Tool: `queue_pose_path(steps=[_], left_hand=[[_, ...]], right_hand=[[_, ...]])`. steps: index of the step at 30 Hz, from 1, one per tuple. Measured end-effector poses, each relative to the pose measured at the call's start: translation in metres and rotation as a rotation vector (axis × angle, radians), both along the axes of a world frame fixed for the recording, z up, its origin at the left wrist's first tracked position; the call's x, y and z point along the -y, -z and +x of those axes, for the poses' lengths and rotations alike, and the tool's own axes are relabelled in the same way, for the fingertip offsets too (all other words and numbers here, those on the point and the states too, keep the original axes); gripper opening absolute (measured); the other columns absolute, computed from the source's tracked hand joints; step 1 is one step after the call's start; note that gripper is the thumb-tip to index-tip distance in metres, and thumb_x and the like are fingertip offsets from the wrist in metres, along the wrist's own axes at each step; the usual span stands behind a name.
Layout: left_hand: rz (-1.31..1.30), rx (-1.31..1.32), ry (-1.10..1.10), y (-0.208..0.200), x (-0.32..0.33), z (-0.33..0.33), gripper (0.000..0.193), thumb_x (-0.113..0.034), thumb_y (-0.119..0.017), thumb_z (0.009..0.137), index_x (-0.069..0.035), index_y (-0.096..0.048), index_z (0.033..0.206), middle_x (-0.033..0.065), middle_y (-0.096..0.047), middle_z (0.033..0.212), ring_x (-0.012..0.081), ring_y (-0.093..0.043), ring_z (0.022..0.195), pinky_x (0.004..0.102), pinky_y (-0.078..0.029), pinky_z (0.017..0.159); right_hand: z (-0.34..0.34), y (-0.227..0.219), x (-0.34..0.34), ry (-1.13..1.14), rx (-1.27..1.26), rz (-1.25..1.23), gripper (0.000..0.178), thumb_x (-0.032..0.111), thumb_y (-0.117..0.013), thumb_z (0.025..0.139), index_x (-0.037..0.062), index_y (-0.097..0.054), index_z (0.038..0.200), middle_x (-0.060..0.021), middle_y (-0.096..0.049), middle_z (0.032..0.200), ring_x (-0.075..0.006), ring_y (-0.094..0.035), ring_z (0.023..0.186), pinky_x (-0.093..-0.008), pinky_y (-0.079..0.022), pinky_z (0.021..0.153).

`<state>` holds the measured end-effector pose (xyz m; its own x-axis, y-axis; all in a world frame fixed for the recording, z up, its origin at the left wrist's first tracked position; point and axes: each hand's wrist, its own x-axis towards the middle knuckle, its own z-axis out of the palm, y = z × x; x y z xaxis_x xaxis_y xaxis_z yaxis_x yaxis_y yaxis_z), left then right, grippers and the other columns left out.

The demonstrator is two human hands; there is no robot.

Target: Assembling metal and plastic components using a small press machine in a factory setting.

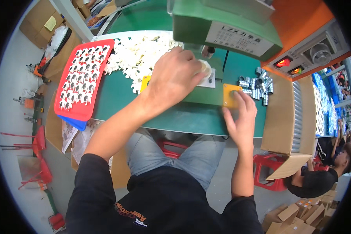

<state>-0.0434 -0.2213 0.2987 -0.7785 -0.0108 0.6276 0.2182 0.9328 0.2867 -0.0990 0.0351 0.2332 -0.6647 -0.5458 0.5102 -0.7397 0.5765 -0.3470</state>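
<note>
Our left hand curls loosely closed over a round cream plastic piece on the white fixture plate under the green press machine. Our right hand, fingers bent and holding nothing, presses its fingertips on the yellow square button box at the piece's five o'clock. At nine o'clock on the green tabletop lie white plastic flower-shaped parts and a red rectangular tray.

Bright, even overhead lighting; soft shadows only. Mild glare on the glossy red plastic tray at nine o'clock. Strong fisheye distortion: the green worktable edge bows, black vignette rings the frame. Centre sharp; rim at three o'clock smeared, colour-fringed.
</note>
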Motion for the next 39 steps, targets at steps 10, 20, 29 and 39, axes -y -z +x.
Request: queue_pose_path(steps=[10, 20, 29, 39], left_hand=[[-0.278, 0.068, 0.040, -0.018, -0.006, 0.013, 0.020, -0.018, -0.077, 0.084, -0.006, -0.074, 0.100, 0.0106, -0.066, 0.096, 0.0314, -0.062, 0.087, 0.0436, -0.050, 0.074], [-0.193, 0.171, -0.315, 0.023, 0.003, 0.095, 0.034, -0.015, -0.078, 0.082, -0.002, -0.069, 0.112, 0.0116, -0.070, 0.108, 0.0312, -0.060, 0.095, 0.0420, -0.047, 0.082], [-0.075, 0.124, -0.271, 0.036, 0.007, 0.096, 0.038, -0.006, -0.077, 0.080, 0.005, -0.069, 0.115, 0.0144, -0.073, 0.111, 0.0311, -0.061, 0.086, 0.0410, -0.050, 0.078], [0.041, 0.102, -0.245, 0.029, 0.010, 0.096, 0.024, -0.001, -0.072, 0.086, 0.004, -0.070, 0.109, 0.0158, -0.074, 0.102, 0.0310, -0.060, 0.084, 0.0401, -0.051, 0.078]], right_hand=[[-0.001, 0.004, 0.007, 0.013, -0.031, -0.013, 0.057, 0.017, -0.082, 0.079, 0.0034, -0.060, 0.130, -0.0170, -0.053, 0.139, -0.0382, -0.049, 0.130, -0.0507, -0.036, 0.110], [-0.004, -0.002, 0.006, 0.003, 0.004, 0.018, 0.071, 0.039, -0.089, 0.070, 0.0054, -0.062, 0.127, -0.0209, -0.046, 0.148, -0.0442, -0.040, 0.138, -0.0554, -0.030, 0.114], [-0.008, 0.007, 0.000, 0.010, 0.006, 0.026, 0.074, 0.044, -0.087, 0.074, 0.0046, -0.059, 0.131, -0.0223, -0.047, 0.149, -0.0445, -0.040, 0.140, -0.0546, -0.030, 0.115], [-0.054, 0.004, -0.024, 0.168, -0.080, -0.178, 0.036, 0.018, -0.070, 0.091, 0.0041, -0.063, 0.124, -0.0179, -0.057, 0.139, -0.0371, -0.051, 0.129, -0.0478, -0.038, 0.107]])
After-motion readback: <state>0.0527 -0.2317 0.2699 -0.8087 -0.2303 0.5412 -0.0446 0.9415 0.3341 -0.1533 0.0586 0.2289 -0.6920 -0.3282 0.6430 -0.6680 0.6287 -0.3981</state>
